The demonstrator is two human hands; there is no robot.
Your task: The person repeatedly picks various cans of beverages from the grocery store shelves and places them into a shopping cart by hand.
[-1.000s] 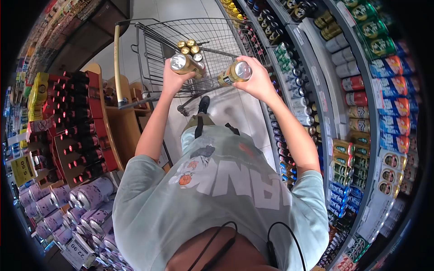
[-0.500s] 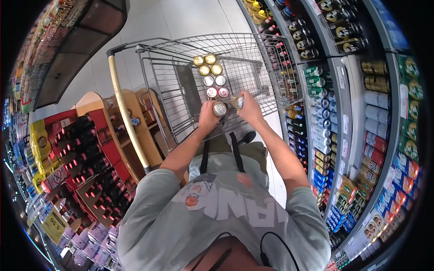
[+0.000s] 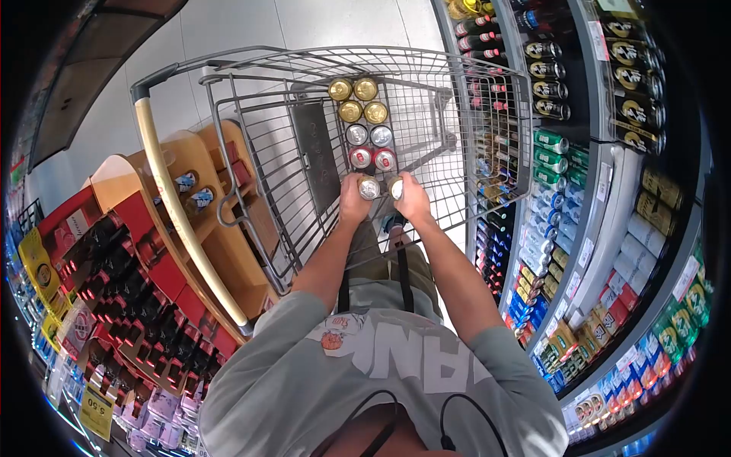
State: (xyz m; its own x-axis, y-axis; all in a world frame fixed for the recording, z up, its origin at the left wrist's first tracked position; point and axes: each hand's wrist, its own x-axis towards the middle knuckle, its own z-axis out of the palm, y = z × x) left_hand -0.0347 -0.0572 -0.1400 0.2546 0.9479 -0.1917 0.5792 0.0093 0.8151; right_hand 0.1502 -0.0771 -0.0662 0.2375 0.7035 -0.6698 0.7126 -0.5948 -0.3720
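Note:
My left hand (image 3: 354, 201) is closed around a drink can (image 3: 369, 188) with a silver top, held upright. Beside it, my right hand (image 3: 413, 201) grips a second can (image 3: 395, 188), gold-sided with a pale top and tilted slightly. Both cans are over the near side of the wire shopping cart (image 3: 263, 164), just short of the cans standing there in two columns. Closest are two red-rimmed cans (image 3: 361, 158), then two silver-topped cans (image 3: 356, 135), then several gold-topped cans (image 3: 350, 111).
The cart's yellowish handle (image 3: 164, 186) runs along the left. Past it are a wooden display shelf (image 3: 217, 221) and racks of dark bottles (image 3: 106, 251). On the right, shelves hold green cans (image 3: 550, 161), black cans (image 3: 550, 90) and other drinks. Pale floor tiles (image 3: 327, 23) lie beyond the cart.
The right hand has moved in next to the left, bringing the two cans closer together and more upright. The view has shifted, so the cart and shelves appear larger and displaced.

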